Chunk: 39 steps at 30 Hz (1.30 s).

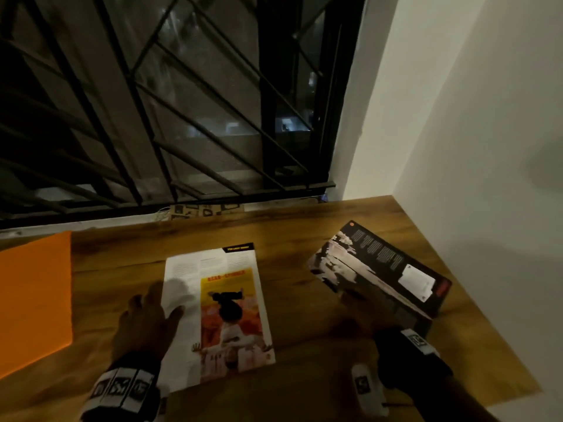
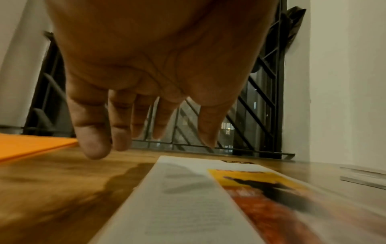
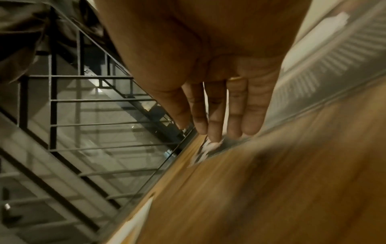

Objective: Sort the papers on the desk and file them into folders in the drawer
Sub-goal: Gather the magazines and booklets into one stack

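Observation:
A magazine page (image 1: 219,309) with a yellow and orange picture lies flat in the middle of the wooden desk (image 1: 307,363). My left hand (image 1: 152,306) hovers low over its left edge with the fingers straight and spread and the thumb over the white text column. The left wrist view shows that hand (image 2: 137,115) holding nothing above the page (image 2: 188,198). A dark, black-and-white magazine (image 1: 380,269) lies askew at the right. My right hand (image 1: 356,303) touches its near edge with straight fingers (image 3: 217,118). An orange folder (image 1: 33,300) lies flat at the far left.
A barred window (image 1: 152,102) runs along the desk's back edge, with a small patterned card (image 1: 207,210) on its sill. A white wall (image 1: 472,147) closes the right side. Bare wood shows between the folder, the page and the magazine.

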Motion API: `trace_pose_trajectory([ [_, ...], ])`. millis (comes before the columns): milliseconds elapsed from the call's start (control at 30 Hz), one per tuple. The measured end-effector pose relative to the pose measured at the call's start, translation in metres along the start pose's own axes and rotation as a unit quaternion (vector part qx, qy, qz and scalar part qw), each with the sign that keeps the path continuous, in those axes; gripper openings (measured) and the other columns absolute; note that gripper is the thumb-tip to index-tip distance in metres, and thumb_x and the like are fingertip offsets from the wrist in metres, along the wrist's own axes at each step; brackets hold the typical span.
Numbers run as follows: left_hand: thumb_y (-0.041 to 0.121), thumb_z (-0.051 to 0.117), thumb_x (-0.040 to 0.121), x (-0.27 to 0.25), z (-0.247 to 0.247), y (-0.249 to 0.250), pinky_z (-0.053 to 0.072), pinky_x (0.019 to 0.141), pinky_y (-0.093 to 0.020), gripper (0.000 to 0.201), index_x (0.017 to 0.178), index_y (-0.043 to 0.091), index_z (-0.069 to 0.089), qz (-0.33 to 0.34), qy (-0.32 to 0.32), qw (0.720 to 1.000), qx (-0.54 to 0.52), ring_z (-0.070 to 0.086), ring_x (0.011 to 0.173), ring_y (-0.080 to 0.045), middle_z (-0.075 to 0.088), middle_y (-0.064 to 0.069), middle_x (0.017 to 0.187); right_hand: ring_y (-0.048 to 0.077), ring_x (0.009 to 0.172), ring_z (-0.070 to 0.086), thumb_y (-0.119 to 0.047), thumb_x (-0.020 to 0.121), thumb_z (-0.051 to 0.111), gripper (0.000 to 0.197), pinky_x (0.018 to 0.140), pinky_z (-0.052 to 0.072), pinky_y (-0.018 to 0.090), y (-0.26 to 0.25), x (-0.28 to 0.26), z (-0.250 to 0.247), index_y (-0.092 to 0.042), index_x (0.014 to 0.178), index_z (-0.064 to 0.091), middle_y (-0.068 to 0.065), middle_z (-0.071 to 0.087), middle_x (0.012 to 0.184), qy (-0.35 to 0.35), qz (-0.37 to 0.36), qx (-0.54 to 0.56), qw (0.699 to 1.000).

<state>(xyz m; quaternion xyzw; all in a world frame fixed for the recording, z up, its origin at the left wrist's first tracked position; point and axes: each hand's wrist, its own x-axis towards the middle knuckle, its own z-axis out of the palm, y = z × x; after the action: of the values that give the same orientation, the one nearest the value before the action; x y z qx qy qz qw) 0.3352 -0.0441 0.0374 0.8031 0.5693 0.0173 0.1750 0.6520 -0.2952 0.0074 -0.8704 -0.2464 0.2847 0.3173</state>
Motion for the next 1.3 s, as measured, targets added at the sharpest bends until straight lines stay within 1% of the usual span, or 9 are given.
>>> trace_pose_trajectory([
  [100, 0.056, 0.05, 0.093, 0.006, 0.006, 0.042, 0.044, 0.104, -0.05, 0.068, 0.148, 0.021, 0.034, 0.054, -0.009, 0.997, 0.052, 0.038, 0.136, -0.032, 0.03, -0.007, 0.157, 0.031, 0.112, 0.065, -0.067, 0.059, 0.07, 0.067, 0.098, 0.053, 0.05, 0.054, 0.008, -0.013, -0.029, 0.115, 0.066, 0.008, 0.069, 0.119, 0.025, 0.001, -0.036, 0.999],
  [233, 0.055, 0.046, 0.095, 0.014, 0.036, 0.108, 0.026, 0.12, -0.044, 0.069, 0.154, 0.023, 0.028, 0.196, -0.047, 0.976, 0.081, 0.018, 0.15, -0.024, 0.017, 0.002, 0.164, 0.025, 0.137, 0.043, -0.052, 0.091, 0.055, 0.055, 0.112, 0.04, 0.045, 0.03, -0.022, -0.019, -0.034, 0.141, 0.044, 0.002, 0.043, 0.148, 0.0, -0.015, -0.242, 0.97],
  [400, 0.053, 0.037, 0.098, -0.008, 0.073, 0.192, 0.018, 0.121, -0.051, 0.063, 0.153, 0.023, 0.03, 0.415, -0.109, 0.892, 0.143, 0.018, 0.151, -0.028, 0.012, 0.0, 0.163, 0.024, 0.146, 0.033, -0.06, 0.089, 0.032, 0.068, 0.121, 0.025, 0.049, 0.051, -0.035, -0.023, -0.032, 0.151, 0.031, 0.002, 0.034, 0.159, -0.015, -0.015, -0.254, 0.967],
  [500, 0.05, 0.031, 0.102, -0.021, 0.097, 0.216, 0.005, 0.122, -0.05, 0.064, 0.157, 0.026, 0.01, 0.422, -0.18, 0.856, 0.239, 0.0, 0.153, -0.023, 0.001, 0.0, 0.166, 0.024, 0.143, 0.039, -0.042, 0.1, 0.044, 0.041, 0.122, 0.025, 0.044, 0.053, -0.052, -0.035, -0.032, 0.139, 0.043, 0.005, 0.042, 0.155, 0.003, -0.008, -0.241, 0.97],
  [633, 0.051, 0.033, 0.101, -0.043, 0.094, 0.216, -0.002, 0.123, -0.05, 0.063, 0.156, 0.024, 0.015, 0.421, -0.214, 0.851, 0.228, -0.001, 0.153, -0.024, 0.009, 0.001, 0.165, 0.034, 0.139, 0.045, -0.065, 0.092, 0.016, 0.066, 0.115, 0.028, 0.056, 0.069, -0.051, -0.043, -0.03, 0.145, 0.036, 0.006, 0.048, 0.15, 0.054, -0.02, -0.29, 0.955],
  [800, 0.06, 0.015, 0.083, -0.072, 0.095, 0.203, 0.012, 0.122, -0.045, 0.073, 0.145, 0.031, 0.04, 0.483, -0.252, 0.815, 0.197, 0.031, 0.144, -0.018, 0.043, 0.004, 0.15, 0.029, 0.15, 0.021, -0.052, 0.098, 0.045, 0.061, 0.121, 0.016, 0.053, 0.07, -0.057, -0.061, -0.029, 0.151, 0.029, 0.004, 0.025, 0.161, 0.016, 0.086, -0.293, 0.952],
  [967, 0.048, 0.048, 0.096, -0.052, 0.101, 0.224, 0.033, 0.113, -0.033, 0.045, 0.136, 0.027, 0.05, 0.451, -0.168, 0.875, 0.056, 0.042, 0.134, -0.015, 0.048, 0.004, 0.143, 0.029, 0.151, 0.018, -0.049, 0.098, 0.049, 0.058, 0.119, 0.024, 0.051, 0.062, -0.063, -0.059, -0.033, 0.151, 0.029, 0.002, 0.018, 0.164, 0.011, 0.09, -0.254, 0.963],
  [1133, 0.059, 0.056, 0.089, -0.004, 0.12, 0.264, 0.022, 0.12, -0.051, 0.089, 0.155, 0.015, 0.014, 0.284, -0.17, 0.94, 0.085, 0.013, 0.149, -0.035, 0.012, -0.014, 0.162, 0.027, 0.153, 0.008, -0.048, 0.094, 0.053, 0.066, 0.12, 0.02, 0.052, 0.062, -0.074, -0.041, -0.042, 0.152, 0.021, -0.002, 0.006, 0.167, -0.005, 0.083, -0.252, 0.964],
  [1300, 0.054, 0.066, 0.085, 0.01, 0.135, 0.276, 0.02, 0.12, -0.052, 0.096, 0.155, 0.013, 0.015, 0.258, -0.179, 0.947, 0.067, 0.012, 0.149, -0.038, 0.013, -0.017, 0.162, 0.028, 0.154, 0.001, -0.049, 0.094, 0.052, 0.069, 0.121, 0.012, 0.056, 0.064, -0.074, -0.043, -0.044, 0.153, 0.017, -0.003, 0.001, 0.167, -0.007, 0.087, -0.261, 0.962],
])
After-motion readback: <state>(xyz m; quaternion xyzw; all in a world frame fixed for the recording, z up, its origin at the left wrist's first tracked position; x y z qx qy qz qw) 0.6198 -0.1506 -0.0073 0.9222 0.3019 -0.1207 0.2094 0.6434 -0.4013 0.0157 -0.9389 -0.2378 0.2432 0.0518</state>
